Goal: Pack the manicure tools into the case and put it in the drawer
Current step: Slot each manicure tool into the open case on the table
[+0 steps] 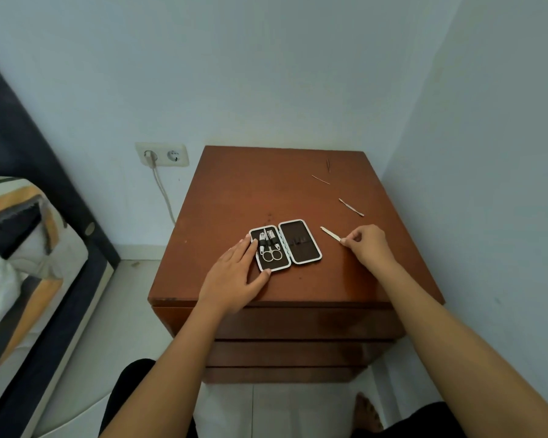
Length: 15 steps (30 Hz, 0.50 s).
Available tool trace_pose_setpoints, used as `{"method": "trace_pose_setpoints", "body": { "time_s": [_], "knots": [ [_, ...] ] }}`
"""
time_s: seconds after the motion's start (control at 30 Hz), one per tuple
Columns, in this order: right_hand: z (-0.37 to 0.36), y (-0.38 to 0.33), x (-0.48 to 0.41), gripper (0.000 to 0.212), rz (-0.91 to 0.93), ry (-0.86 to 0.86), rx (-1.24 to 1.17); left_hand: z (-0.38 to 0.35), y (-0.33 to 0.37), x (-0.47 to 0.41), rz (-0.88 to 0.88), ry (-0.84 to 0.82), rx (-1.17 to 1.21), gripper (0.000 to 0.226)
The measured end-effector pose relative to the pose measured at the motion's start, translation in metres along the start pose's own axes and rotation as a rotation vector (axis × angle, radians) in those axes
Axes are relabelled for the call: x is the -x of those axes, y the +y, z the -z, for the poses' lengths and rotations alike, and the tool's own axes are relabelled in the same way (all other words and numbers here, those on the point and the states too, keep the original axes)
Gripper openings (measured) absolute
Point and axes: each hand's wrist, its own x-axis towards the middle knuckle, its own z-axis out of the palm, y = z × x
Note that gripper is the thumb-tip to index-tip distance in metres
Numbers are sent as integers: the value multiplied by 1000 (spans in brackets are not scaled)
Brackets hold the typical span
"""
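Item: our manicure case (285,245), lying open on the wooden nightstand (234,200), scissors (271,252) in its left half. Our left hand (234,276) rests flat, fingers spread, against the case's left edge. Our right hand (369,245) pinches a nail file (330,233) at its near end. Three tools lie loose beyond.

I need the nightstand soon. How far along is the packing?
Partly done. The open case already holds scissors and clippers in its left half; the right half is empty. The left hand steadies the case while the right hand pinches a file. Three slim tools lie loose. Closing the case and putting it in a drawer remain.
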Motion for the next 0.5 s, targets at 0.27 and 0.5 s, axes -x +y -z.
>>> {"method": "trace_pose_setpoints", "body": {
  "time_s": [0.27,0.5],
  "knots": [
    [-9,-6,14,15,61,29,166,0,0,0,2,17,-12,70],
    [-22,-19,57,12,293,-77,-169,-1,0,0,-7,20,-8,73]
  ]
}}
